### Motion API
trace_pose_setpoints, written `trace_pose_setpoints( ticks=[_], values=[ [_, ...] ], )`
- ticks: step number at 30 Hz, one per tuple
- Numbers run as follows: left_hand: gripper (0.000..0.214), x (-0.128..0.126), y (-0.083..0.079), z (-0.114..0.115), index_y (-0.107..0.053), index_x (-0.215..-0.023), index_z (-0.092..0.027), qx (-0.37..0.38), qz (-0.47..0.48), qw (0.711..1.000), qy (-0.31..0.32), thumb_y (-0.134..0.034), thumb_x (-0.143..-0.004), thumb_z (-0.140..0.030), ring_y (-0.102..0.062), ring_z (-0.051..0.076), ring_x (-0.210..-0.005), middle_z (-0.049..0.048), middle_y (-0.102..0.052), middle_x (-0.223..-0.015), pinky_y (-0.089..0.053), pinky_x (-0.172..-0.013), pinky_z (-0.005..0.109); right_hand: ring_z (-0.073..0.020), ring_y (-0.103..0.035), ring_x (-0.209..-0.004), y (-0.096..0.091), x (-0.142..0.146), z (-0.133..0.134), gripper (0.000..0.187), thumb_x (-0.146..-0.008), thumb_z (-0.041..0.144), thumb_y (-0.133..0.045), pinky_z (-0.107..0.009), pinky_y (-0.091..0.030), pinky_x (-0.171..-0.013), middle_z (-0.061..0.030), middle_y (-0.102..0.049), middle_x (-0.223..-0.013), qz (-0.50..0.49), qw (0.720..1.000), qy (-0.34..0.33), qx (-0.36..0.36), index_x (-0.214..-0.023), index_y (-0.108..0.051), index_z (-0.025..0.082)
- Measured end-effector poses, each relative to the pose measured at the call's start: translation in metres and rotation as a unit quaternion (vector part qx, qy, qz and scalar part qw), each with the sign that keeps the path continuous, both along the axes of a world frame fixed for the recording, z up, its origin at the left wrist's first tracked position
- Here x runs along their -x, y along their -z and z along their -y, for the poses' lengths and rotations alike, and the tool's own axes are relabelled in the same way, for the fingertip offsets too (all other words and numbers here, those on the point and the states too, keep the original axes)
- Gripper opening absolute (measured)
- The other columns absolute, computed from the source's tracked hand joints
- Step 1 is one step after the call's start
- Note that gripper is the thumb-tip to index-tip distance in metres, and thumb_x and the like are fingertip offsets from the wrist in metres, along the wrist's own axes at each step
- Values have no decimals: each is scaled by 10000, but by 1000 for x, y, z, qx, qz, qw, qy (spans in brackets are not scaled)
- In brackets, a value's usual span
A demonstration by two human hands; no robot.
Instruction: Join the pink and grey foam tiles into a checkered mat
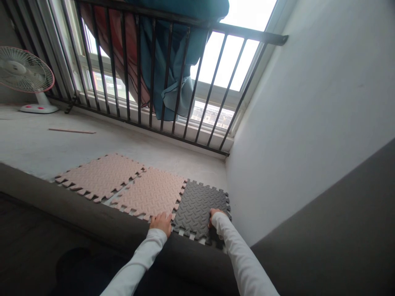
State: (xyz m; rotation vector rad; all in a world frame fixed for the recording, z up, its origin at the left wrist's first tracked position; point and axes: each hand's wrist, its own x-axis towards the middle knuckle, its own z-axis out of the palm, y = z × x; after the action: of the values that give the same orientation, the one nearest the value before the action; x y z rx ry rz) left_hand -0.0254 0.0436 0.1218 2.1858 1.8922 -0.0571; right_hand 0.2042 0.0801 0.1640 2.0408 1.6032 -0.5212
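Note:
A dark grey foam puzzle mat (197, 205) lies on the ledge beside the wall, its left teeth meeting the near beige foam mat (154, 191). My left hand (161, 223) rests with fingers spread on the near right corner of that beige mat, by the seam. On the right part of the grey mat, my right hand (217, 214) presses down, its fingers bent and partly hidden by the hand and sleeve. Further left lies a second beige foam mat (103, 174), with a narrow gap between it and the first beige one.
A white wall (293, 123) rises close on the right. Black railings (154, 74) run along the back, before a window with hanging blue cloth (185, 41). An electric fan (26, 74) and a thin stick (72, 131) are at the left. The ledge (92, 220) drops off in front.

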Motion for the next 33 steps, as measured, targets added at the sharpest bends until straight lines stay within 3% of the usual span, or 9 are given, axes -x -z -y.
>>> trace_pose_setpoints(
  ticks=[9, 14, 16, 18, 21, 26, 33],
  values=[
    [437, -1, -3, -1, -491, -1163, -212, 19, -20, 1000, 12, -368, -747, -264, -459, 266, -1046, 127, -524, -1147, -325, -828, 435, -259, -493, -1083, -4, 2, 2, 671, -499, 308, -725, -342, -417, -886, -129, -521, -1194, -2, 1000, 0, -4, -1130, -520, 208],
    [408, -2, -7, -8, -577, -1052, -196, -5, -12, 1000, 28, -366, -750, -372, -415, 267, -1099, 124, -506, -1180, -300, -894, 454, -256, -500, -1075, -4, 2, 2, 651, -509, 312, -716, -337, -423, -875, -126, -525, -1189, -2, 1000, -4, 0, -1122, -524, 208],
    [461, -3, -4, -13, -522, -1138, -176, -4, -9, 999, 41, -358, -754, -370, -353, 248, -1179, 120, -437, -1279, -234, -979, 439, -256, -496, -1079, -3, 1, 2, 652, -504, 313, -718, -338, -422, -878, -126, -526, -1189, 0, 1000, -3, 0, -1119, -527, 207],
    [543, -5, 1, -17, -368, -1272, -160, 10, -9, 998, 53, -341, -763, -348, -239, 219, -1265, 95, -294, -1388, -147, -1039, 423, -256, -496, -1080, -2, 0, 2, 658, -499, 314, -722, -339, -419, -882, -128, -528, -1185, 0, 1000, -3, -3, -1118, -527, 206],
    [591, -7, 11, -21, -223, -1334, -168, 32, -11, 998, 51, -302, -776, -344, -116, 195, -1310, 39, -132, -1437, -121, -1055, 429, -254, -494, -1082, -1, 0, 1, 669, -497, 317, -723, -337, -415, -891, -129, -526, -1187, 1, 1000, -6, -6, -1124, -521, 204],
    [603, -8, 18, -22, -193, -1342, -203, 53, -19, 998, 39, -282, -775, -390, -91, 190, -1314, 21, -91, -1438, -119, -1054, 439, -262, -503, -1070, 0, -1, 0, 664, -486, 314, -731, -346, -421, -885, -126, -534, -1180, -1, 1000, -6, -2, -1110, -530, 203],
    [573, -7, 10, -28, -268, -1319, -222, 75, -18, 996, 38, -304, -777, -406, -140, 197, -1306, 12, -135, -1437, -164, -1041, 439, -270, -494, -1079, 3, 0, -4, 669, -476, 308, -731, -356, -416, -890, -129, -527, -1185, 0, 1000, -1, 12, -1106, -534, 196]
  ],
)
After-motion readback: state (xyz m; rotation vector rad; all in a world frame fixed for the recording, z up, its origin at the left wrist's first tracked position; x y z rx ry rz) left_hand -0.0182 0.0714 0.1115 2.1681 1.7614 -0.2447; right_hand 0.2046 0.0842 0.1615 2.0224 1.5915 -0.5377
